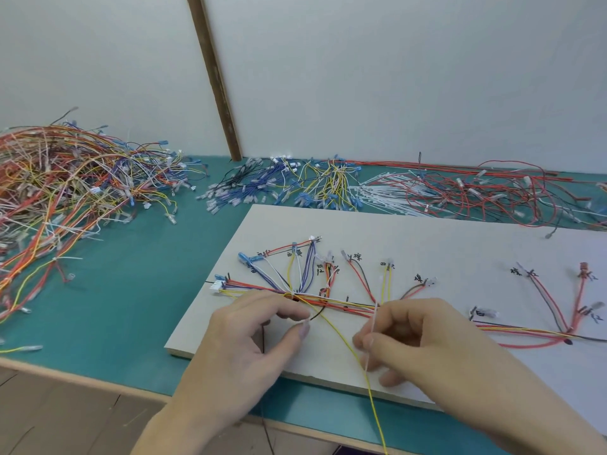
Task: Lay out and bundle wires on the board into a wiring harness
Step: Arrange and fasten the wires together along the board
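Observation:
A white board (427, 244) lies on the teal table, marked with handwritten labels. A harness of red, yellow, blue and white wires (331, 300) runs across it, with branches fanning up to the labels. My left hand (249, 343) pinches the end of a dark wire (317, 315) between thumb and forefinger, just below the trunk. My right hand (414, 336) pinches a white cable tie (372, 326) that rises to the trunk. A loose yellow wire (358, 362) runs from the trunk down past the board's front edge between my hands.
A big tangle of finished harnesses (65, 185) fills the left of the table. Along the back lie blue and yellow short wires (285, 188), white cable ties (384, 192) and long red wires (492, 195). A wooden strip (216, 80) leans on the wall.

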